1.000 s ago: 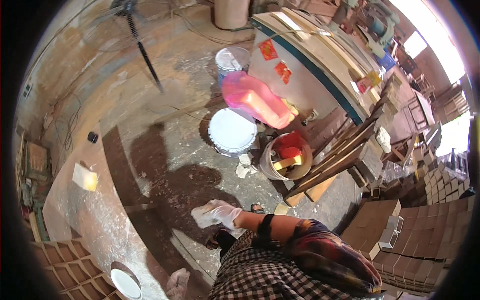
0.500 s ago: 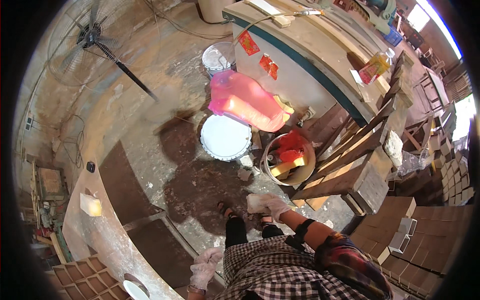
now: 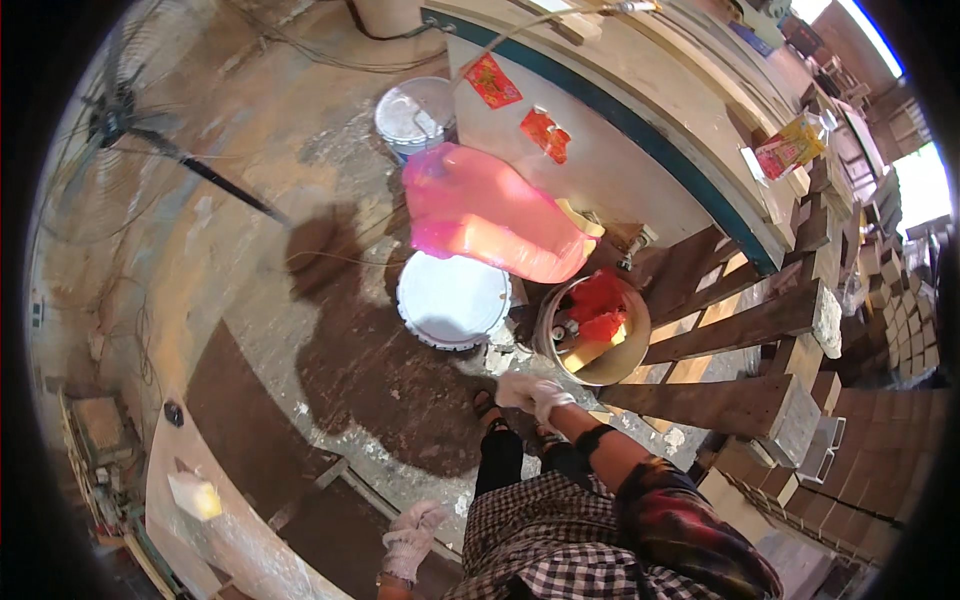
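My left hand (image 3: 412,541), in a whitish knit glove, hangs at the lower middle beside my checked clothing. Its fingers are loosely bent and I see nothing in them. In front of my body is my right hand (image 3: 535,394), also gloved, its fingers loosely bent and apart from any object. Of the things around, a round bin (image 3: 637,352) is nearest to it, with red plastic and a yellow piece inside. Just beyond lies the white lid of a bucket (image 3: 450,300). A pink plastic bag (image 3: 495,210) with a bulky load sits behind the lid.
A long workbench (image 3: 640,115) with a teal edge runs along the far right. A wooden rack (image 3: 720,405) juts in at the right. Another lidded bucket (image 3: 412,112) and a standing fan (image 3: 205,172) are at the far left. A curved tabletop (image 3: 235,535) borders my left side.
My view has turned and moved forward slightly; the bin, lid and pink bag look larger. The fan has shifted left in the picture. Both hands keep much the same pose.
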